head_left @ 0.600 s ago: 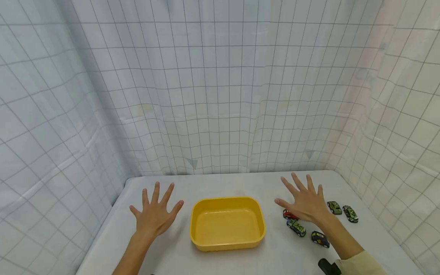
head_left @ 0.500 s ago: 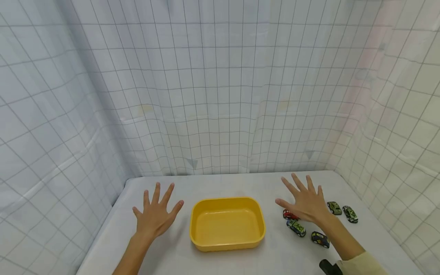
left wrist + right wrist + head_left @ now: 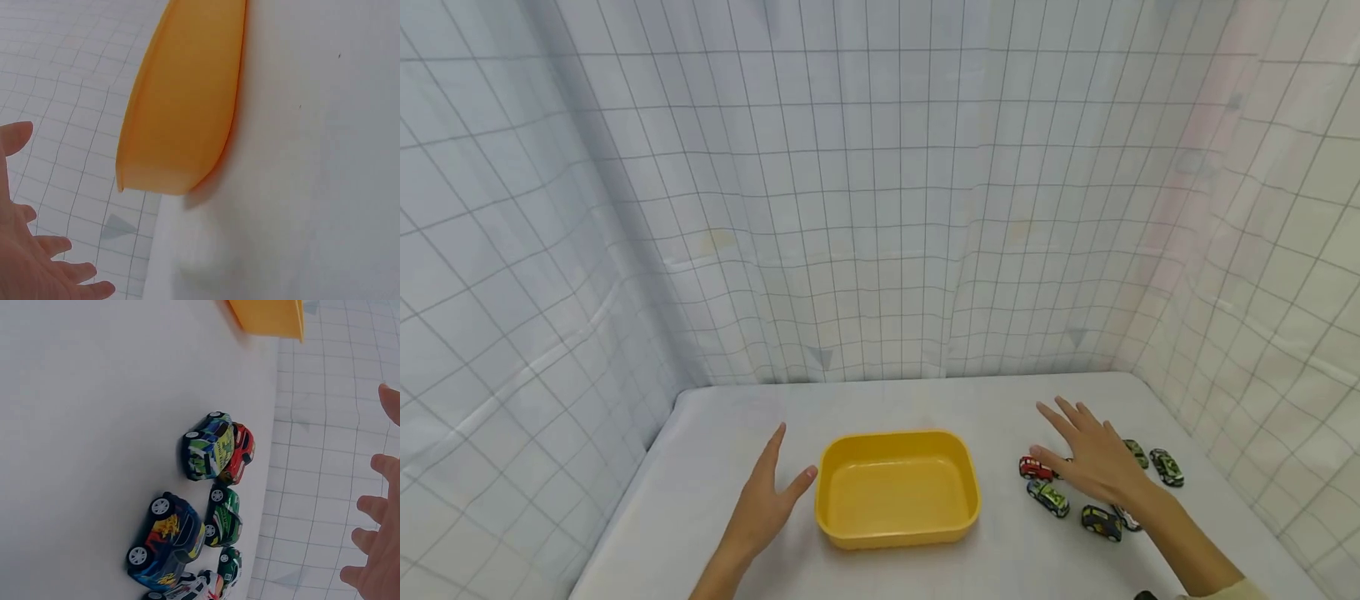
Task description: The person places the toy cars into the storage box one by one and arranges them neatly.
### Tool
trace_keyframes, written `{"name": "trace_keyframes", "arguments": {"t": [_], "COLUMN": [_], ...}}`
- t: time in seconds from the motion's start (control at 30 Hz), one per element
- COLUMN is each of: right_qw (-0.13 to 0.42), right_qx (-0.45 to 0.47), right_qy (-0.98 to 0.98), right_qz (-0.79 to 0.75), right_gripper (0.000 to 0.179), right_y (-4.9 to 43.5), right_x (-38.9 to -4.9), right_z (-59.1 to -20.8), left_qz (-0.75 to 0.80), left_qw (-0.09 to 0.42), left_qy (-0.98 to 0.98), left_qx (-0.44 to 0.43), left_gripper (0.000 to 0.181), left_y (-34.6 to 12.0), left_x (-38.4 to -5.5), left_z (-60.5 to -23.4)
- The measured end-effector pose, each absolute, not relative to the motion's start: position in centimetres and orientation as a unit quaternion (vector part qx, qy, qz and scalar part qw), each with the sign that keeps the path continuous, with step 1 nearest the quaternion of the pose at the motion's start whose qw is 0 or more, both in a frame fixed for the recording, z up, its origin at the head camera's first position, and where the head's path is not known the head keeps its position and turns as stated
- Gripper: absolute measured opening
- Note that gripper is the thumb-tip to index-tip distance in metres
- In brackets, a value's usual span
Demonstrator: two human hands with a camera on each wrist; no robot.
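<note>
A yellow rectangular tray (image 3: 897,537) sits mid-table. My left hand (image 3: 762,504) is just left of it, thumb apart from the fingers and holding nothing; the left wrist view shows the same hand (image 3: 37,256) beside the yellow wall. Over the group of toy cars on the right is my right hand (image 3: 1093,457), fingers spread and nothing gripped. A red toy car (image 3: 1035,467) and a green patterned car (image 3: 1048,497) lie nearest its thumb. The dark blue car (image 3: 167,540) and a white car (image 3: 190,587) are near its wrist, partly hidden in the head view.
Two green camouflage cars stand far right, one (image 3: 1167,467) outermost and another (image 3: 1136,453) partly behind the right hand. A white cloth covers the table (image 3: 880,405). White sheets with a dark grid (image 3: 880,250) hang behind and at both sides.
My left hand has turned onto its side and moved right, closer to the tray. My right hand has shifted right and slightly down, uncovering more of the red car. The tray stays put.
</note>
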State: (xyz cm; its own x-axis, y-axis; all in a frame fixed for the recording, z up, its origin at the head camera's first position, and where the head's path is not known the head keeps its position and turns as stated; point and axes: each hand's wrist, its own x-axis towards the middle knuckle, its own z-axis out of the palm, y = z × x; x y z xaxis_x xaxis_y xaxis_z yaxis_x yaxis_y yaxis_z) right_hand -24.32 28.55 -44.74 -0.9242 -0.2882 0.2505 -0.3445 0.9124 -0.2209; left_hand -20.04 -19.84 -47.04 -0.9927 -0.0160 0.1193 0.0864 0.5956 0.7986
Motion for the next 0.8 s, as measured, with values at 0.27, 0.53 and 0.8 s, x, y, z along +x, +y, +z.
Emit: {"name": "trace_keyframes", "arguments": {"t": [0.27,0.53,0.8], "right_qw": [0.084,0.076,0.065], "right_qx": [0.163,0.167,0.172], "right_qy": [-0.964,-0.957,-0.95], "right_qz": [0.193,0.225,0.253], "right_gripper": [0.076,0.073,0.069], "right_y": [30.1,30.8,31.3], "right_x": [-22.9,-22.2,-21.9], "right_z": [-46.0,-47.5,-48.2], "left_qz": [-0.594,-0.676,-0.716], "left_qw": [0.006,-0.027,-0.039], "left_qy": [-0.803,-0.734,-0.696], "left_qx": [0.043,0.059,0.039], "left_gripper": [0.096,0.087,0.076], "left_y": [-17.4,-16.1,-15.9], "left_x": [-18.8,-18.5,-18.3], "left_z": [-48.4,-51.6,-52.2]}}
